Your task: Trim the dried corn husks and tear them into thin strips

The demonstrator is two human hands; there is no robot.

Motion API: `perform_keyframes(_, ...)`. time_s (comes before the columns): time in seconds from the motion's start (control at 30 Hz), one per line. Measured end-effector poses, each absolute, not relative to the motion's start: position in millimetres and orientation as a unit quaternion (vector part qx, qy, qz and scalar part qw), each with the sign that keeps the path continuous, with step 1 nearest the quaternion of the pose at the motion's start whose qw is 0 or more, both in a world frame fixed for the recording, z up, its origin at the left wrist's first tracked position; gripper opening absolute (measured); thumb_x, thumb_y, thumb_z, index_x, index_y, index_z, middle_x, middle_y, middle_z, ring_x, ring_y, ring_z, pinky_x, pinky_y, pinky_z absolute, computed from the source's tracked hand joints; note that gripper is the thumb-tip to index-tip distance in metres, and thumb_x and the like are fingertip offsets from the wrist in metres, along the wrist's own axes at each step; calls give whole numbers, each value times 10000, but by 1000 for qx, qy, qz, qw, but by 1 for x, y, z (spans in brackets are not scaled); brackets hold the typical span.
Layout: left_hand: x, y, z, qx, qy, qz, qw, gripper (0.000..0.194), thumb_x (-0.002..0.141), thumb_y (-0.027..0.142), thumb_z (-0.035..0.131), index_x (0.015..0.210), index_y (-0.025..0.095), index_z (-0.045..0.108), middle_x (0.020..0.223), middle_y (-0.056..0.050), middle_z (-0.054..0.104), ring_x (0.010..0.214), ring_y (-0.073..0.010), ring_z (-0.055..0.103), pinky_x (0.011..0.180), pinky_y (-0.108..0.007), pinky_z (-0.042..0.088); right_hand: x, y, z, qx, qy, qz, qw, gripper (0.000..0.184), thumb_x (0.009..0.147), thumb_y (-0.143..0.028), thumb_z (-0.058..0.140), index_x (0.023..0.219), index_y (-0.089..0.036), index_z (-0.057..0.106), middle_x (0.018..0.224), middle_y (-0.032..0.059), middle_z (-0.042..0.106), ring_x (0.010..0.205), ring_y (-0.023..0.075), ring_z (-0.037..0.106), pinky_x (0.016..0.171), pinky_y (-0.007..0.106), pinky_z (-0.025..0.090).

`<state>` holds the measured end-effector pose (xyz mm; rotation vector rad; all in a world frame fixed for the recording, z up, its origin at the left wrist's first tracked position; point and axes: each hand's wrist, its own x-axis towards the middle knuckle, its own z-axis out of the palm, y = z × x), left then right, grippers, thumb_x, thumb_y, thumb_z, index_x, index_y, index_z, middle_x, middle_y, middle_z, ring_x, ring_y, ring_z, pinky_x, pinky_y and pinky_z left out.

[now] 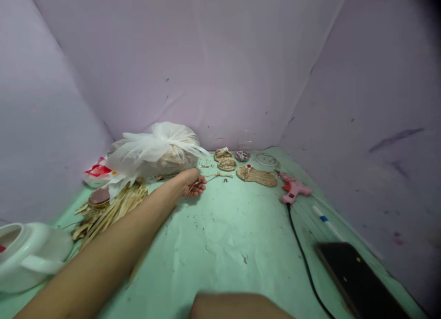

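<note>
My left hand (195, 182) reaches far across the green surface, its fingers curled. A thin, light brown strand (220, 174) runs out from the fingers to the right; the part within the hand is mostly hidden. Beyond the hand are two small coiled fibre pieces, one oval (227, 164) and one behind it (222, 154). To the right lies a sole-shaped woven fibre piece (257, 176) with a small red bead on it. My right hand (239, 306) shows only as a blurred patch of skin at the bottom edge, fingers hidden.
Left of my arm are dry fibre strips (113, 213), a white pot (37, 254) and a tied plastic bag (155, 149). On the right lie a pink glue gun (292, 188) with a black cord, a white pen (327, 221) and a phone (358, 277). Beads (242, 156) sit near the back wall.
</note>
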<state>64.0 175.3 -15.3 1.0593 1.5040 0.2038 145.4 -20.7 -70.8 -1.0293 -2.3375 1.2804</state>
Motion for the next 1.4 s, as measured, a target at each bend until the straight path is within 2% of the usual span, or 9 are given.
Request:
perform_keyframes(0.1,66,170,-23,420,641,93,636,337,843,314,504,1140,157,508,1138,-87,540,955,-199,557,791,-407,481,156,-27,-65,-382,-781,464,171,315,758,-400,561,1024,-257,652,1019,56,681,991,231,596,800,341,452)
perform_keyframes(0.2,66,159,-29,397,630,105,659,337,841,320,507,1136,156,509,1125,-84,544,940,-192,560,781,-400,484,161,-27,-52,-399,-749,485,212,258,755,-400,555,950,-270,664,938,28,696,929,215,616,751,329,464)
perform_keyframes(0.33,63,131,-36,385,615,121,677,255,877,305,397,913,113,560,807,-55,616,623,-108,579,551,-237,475,179,-4,-27,-439,-695,497,277,201,773,-366,516,755,-232,665,702,-11,683,712,163,634,648,270,467)
perform_keyframes(0.4,63,116,-38,388,612,130,677,237,862,285,365,806,126,532,655,-36,603,490,-86,545,458,-192,424,199,26,-15,-571,-522,503,385,197,741,-312,558,625,-163,618,619,27,651,622,151,608,624,259,462)
perform_keyframes(0.47,64,107,-39,399,614,136,667,209,836,306,383,776,146,504,606,-34,609,450,-96,547,433,-194,411,218,60,-9,-624,-436,485,431,227,823,-304,442,743,-153,591,779,59,654,689,131,606,648,244,466)
perform_keyframes(0.67,63,126,-33,461,681,168,544,392,801,524,357,770,165,512,524,-41,597,372,-143,516,389,-237,340,218,126,-27,-658,-347,550,380,252,852,-283,507,1046,-126,542,1004,79,594,797,161,597,674,332,501)
perform_keyframes(0.87,74,140,-44,506,691,218,468,287,725,434,510,640,167,571,452,-16,552,430,-148,529,437,-238,325,202,142,-48,-637,-327,604,349,301,859,-309,505,1114,-150,525,1092,79,568,900,189,583,749,387,497)
perform_keyframes(1.13,101,139,-49,494,640,228,543,135,622,130,480,492,145,515,375,21,451,331,-83,399,374,-218,256,213,140,-54,-611,-337,631,338,292,860,-300,505,1108,-150,529,1087,77,571,894,186,585,747,383,498)
perform_keyframes(1.4,105,141,-44,495,616,165,590,161,665,202,515,521,130,515,430,-36,544,320,-113,467,327,-208,254,219,150,-55,-610,-364,638,297,214,863,-267,504,1015,-127,562,948,50,606,754,138,599,644,307,513)
